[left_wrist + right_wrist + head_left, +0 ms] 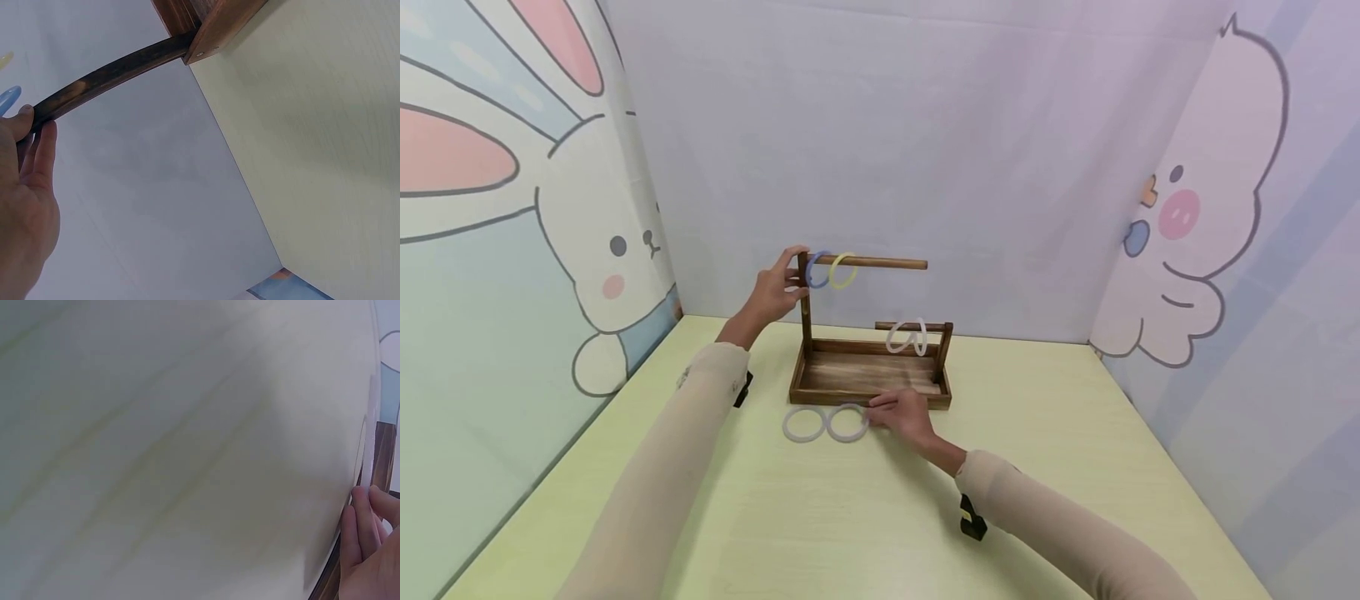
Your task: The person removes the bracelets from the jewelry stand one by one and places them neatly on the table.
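Observation:
My left hand (pixel 777 287) grips the top of the tall upright post (pixel 806 321) of a dark wooden rack; the left wrist view shows its fingers and thumb on either side of the wood. On the rack's upper bar (pixel 891 262) hang a blue ring (pixel 809 275) and a yellow ring (pixel 832 279), close to that hand. Two whitish rings (pixel 922 337) hang from the lower bar (pixel 886 326). In front of the rack, my right hand (pixel 906 418) pinches the right edge of a pale ring (pixel 847 439). A similar pale ring (pixel 803 439) lies on the table beside it.
The rack's shallow tray base (pixel 871 398) stands on the pale yellow-green table (pixel 850 525). Behind it hangs a plain light cloth (pixel 925 150), with cartoon-printed panels at both sides. A short post (pixel 944 354) carries the lower bar at the tray's right.

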`<state>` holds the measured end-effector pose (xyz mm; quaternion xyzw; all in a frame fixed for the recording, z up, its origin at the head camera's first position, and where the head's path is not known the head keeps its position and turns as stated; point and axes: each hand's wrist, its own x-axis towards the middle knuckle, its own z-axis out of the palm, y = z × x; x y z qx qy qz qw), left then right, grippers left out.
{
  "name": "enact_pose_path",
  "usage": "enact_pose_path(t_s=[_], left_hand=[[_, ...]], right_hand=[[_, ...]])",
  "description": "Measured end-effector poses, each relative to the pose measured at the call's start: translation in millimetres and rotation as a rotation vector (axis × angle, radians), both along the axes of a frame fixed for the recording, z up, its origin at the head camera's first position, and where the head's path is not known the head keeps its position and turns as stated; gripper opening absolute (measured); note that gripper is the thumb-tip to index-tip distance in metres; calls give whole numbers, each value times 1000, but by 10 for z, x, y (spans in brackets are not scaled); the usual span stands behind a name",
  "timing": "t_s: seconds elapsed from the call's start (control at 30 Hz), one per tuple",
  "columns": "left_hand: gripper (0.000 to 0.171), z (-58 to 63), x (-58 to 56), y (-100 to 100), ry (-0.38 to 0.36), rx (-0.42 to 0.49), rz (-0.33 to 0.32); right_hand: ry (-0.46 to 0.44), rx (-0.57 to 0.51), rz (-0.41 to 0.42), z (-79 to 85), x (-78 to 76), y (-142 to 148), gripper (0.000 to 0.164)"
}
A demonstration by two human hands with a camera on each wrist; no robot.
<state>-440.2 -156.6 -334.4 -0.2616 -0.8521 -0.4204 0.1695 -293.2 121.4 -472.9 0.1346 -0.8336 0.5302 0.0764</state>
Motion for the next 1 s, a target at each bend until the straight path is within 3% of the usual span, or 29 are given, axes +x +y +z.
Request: enact_pose_path(t_s=[0.27, 1.0], left_hand=[[75, -21, -28, -18, 8, -14, 17], [75, -63, -101, -22, 10, -12, 9]], right_hand=[[53, 106, -37, 26, 44, 22, 14], [21, 76, -45, -28, 52, 34, 15]])
